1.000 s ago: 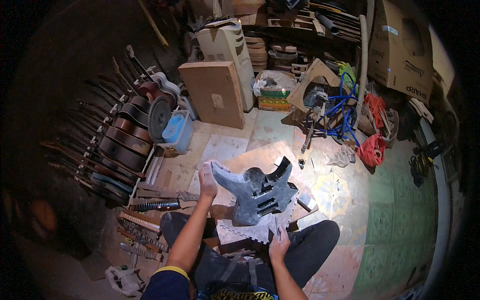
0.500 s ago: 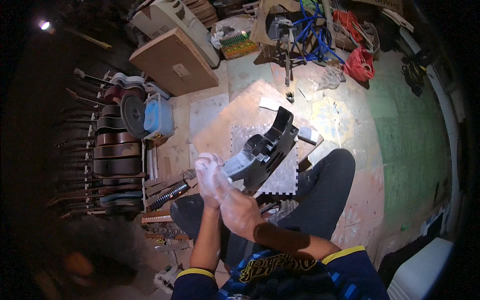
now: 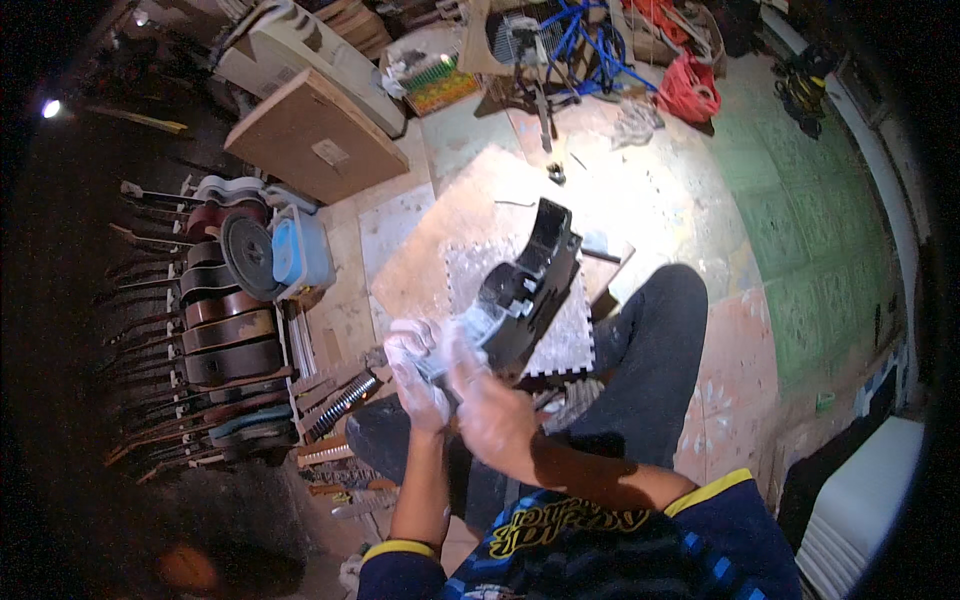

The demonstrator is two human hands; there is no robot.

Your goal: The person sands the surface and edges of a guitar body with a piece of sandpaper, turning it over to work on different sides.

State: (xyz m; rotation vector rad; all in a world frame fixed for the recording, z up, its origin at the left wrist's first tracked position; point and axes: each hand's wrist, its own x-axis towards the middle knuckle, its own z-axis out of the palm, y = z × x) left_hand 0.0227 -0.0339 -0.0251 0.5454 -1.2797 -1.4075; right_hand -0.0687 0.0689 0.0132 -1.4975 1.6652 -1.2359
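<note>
A dark electric guitar body (image 3: 535,290), dusted pale on its near horn, is tilted up on edge above a speckled interlocking foam mat (image 3: 566,353) on a board (image 3: 405,280). My left hand (image 3: 415,372), white with dust, is wrapped round the near horn. My right hand (image 3: 490,410) lies on that same horn beside it, fingers closed and blurred, and hides whatever is under them. A small dark bar (image 3: 600,253) lies at the board's right edge, beyond the body.
Guitars stand in a rack (image 3: 225,340) at the left, beside a blue plastic tub (image 3: 300,250). A brown panel (image 3: 305,130) leans at the back. A red bag (image 3: 688,95) and blue tubing (image 3: 595,55) lie back right. Necks (image 3: 340,410) lie by my left knee.
My right hand has moved from below the body onto the horn, beside my left hand. The body has been tipped on edge and drawn toward me. The view has also swung.
</note>
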